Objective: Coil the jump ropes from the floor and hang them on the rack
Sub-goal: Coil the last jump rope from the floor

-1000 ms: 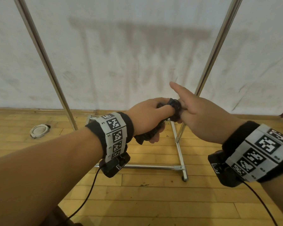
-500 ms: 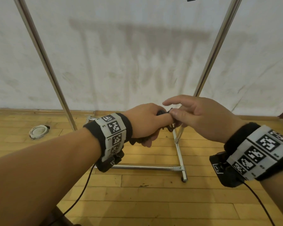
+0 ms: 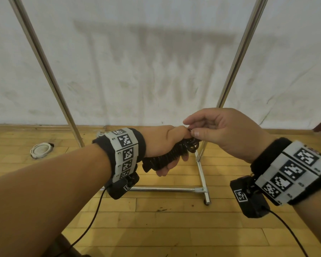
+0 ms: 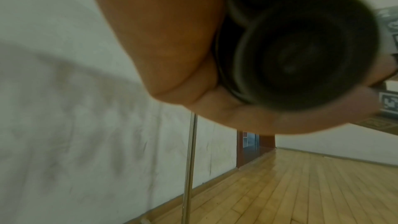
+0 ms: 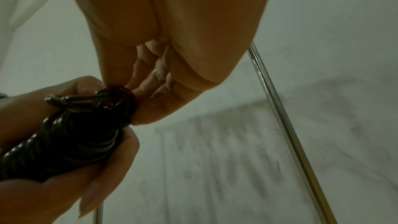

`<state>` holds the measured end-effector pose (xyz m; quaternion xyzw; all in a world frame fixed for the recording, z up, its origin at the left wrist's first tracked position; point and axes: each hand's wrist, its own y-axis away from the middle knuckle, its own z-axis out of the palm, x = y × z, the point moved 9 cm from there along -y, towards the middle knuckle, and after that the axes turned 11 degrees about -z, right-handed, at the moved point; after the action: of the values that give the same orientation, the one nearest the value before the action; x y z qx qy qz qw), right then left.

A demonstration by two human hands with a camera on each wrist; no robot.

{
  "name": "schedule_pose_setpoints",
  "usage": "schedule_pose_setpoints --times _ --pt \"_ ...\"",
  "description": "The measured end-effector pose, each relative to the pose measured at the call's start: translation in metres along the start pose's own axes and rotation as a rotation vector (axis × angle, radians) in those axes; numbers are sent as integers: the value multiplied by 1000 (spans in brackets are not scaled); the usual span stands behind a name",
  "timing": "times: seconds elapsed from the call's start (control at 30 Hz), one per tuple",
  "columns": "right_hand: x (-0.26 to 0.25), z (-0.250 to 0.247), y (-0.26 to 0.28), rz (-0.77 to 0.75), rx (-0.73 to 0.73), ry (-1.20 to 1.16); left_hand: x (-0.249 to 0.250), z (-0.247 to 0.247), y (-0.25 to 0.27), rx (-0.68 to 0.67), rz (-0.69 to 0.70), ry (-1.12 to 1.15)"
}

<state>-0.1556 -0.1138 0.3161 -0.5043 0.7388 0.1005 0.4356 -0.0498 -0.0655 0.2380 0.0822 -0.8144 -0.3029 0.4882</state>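
Against grubby wall, left hand (image 3: pixel 163 143) clutches coiled jump rope (image 3: pixel 167 157), right hand (image 3: pixel 228 134) pinching its half-hidden end.

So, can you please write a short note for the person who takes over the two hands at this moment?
Left hand: grips the coiled black rope in its fist, held in the air in front of the rack.
Right hand: thumb and fingers pinch the rope's last turns at the top end of the bundle.
Done: this rope is wound into a tight bundle.
Left: secure the loose end, then hang the bundle on the rack. The top bar is out of view; one dark item shows at the head view's top edge. No other rope is visible on the floor.
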Motion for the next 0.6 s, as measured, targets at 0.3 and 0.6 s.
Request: schedule_pose_setpoints --times 0.3,0.6 --pt "15 5 5 131 45 -226 -1 3 -4 30 18 -59" --pt "15 -7 4 170 147 -288 6 -13 -1 157 89 32"
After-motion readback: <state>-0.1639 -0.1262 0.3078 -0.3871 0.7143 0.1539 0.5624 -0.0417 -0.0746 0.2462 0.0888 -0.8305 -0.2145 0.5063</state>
